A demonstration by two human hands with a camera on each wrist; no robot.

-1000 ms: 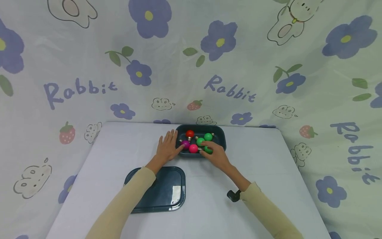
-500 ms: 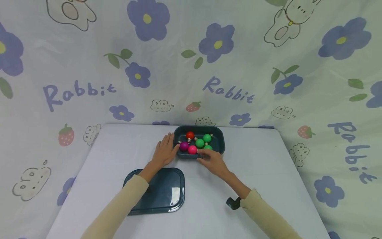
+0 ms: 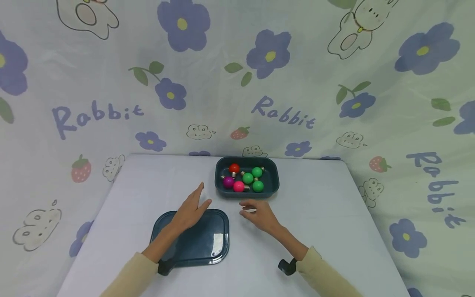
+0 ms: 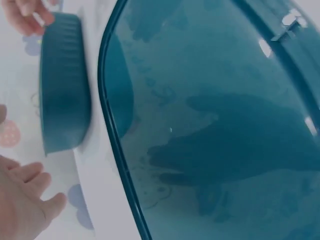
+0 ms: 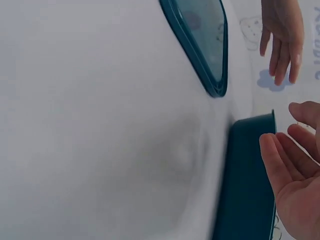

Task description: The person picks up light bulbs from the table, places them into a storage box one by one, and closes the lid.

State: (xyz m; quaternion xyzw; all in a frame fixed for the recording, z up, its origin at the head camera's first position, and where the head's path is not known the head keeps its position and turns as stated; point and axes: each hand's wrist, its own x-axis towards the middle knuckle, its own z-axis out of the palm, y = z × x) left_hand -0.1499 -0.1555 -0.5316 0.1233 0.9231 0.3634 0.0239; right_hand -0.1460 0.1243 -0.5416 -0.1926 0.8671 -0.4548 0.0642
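My left hand (image 3: 188, 211) hovers over the far left part of a glossy dark teal lid-like tray (image 3: 200, 241), fingers straight, holding nothing. Its dark reflection shows in the tray's surface in the left wrist view. My right hand (image 3: 262, 216) is in the air just in front of a dark teal box (image 3: 275, 175), its fingers loosely bent with nothing between them. Inside the box lie small round light bulbs with metal screw bases: a red bulb (image 3: 234, 168), a purple bulb (image 3: 228, 182), a pink bulb (image 3: 238, 187) and three green bulbs (image 3: 247, 178).
A white table (image 3: 315, 206) carries the box near its back edge and the tray nearer me, to the left. Behind it hangs a cloth (image 3: 222, 90) printed with flowers and rabbits. A dark wrist camera (image 3: 287, 267) sits under my right wrist, another (image 3: 165, 267) under the left.
Both hands have drawn back from the box toward me, the left to above the tray. The right hand's fingers have left the pink and green bulbs, which stay in the box.
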